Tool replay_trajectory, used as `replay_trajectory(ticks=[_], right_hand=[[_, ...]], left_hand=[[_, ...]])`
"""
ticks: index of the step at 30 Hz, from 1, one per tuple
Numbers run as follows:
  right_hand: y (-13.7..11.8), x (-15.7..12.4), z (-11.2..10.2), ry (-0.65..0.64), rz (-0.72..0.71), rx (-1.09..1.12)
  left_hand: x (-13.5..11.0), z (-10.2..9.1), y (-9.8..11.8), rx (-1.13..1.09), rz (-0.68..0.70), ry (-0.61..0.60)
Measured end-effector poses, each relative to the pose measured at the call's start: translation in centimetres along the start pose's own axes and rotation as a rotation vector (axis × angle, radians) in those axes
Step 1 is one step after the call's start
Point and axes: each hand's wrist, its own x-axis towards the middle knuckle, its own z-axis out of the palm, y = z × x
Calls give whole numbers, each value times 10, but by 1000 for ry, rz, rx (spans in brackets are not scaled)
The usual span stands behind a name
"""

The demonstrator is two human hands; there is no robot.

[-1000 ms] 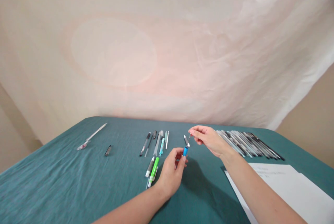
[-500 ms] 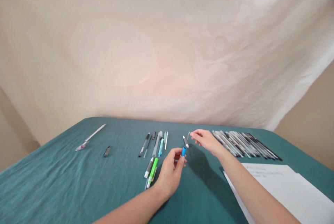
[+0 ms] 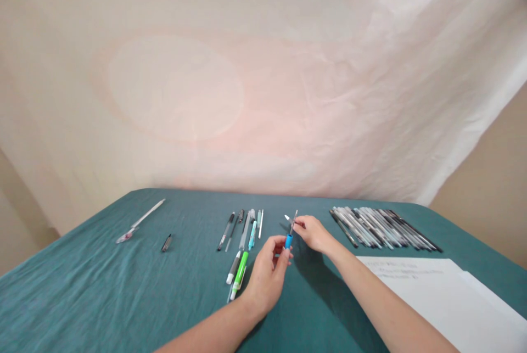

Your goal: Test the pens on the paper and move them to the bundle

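Note:
My left hand (image 3: 267, 272) pinches a small blue pen part (image 3: 289, 241) upright above the teal-covered table (image 3: 102, 287). A thin silver-grey refill (image 3: 293, 223) sticks up out of the blue part. My right hand (image 3: 315, 232) reaches in from the right, its fingertips pinched on the refill just above the blue part. A small white and grey pen piece (image 3: 287, 217) lies on the cloth just behind the refill.
A group of pens (image 3: 242, 232), one green (image 3: 240, 268), lies left of my hands. Many pens in a row (image 3: 381, 227) lie at the right. White paper sheets (image 3: 444, 298) rest at the near right. A long clear pen (image 3: 140, 221) and a short dark piece (image 3: 166, 242) lie at the left.
My right hand has come down and to the left, from above the row of pens to the refill. My left hand and the blue part have hardly moved.

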Motion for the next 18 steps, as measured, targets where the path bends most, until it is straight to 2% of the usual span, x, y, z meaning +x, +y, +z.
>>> replay_trajectory(ticks=[2,6,8,12,18], right_hand=[[-6,-1,-11,-23,0,122],[-25,-6,-35,-9,69,749],[-36,-10,-44,-21,76,955],[-51,-16,-50,-17,64,993],[-56,-18,-46,-15,56,928]], left_hand=[[0,0,0,-2,-1,5],[0,1,0,15,1,8],[0,0,-1,22,5,4],[-1,0,0,12,3,4],[-1,0,1,11,-8,8]])
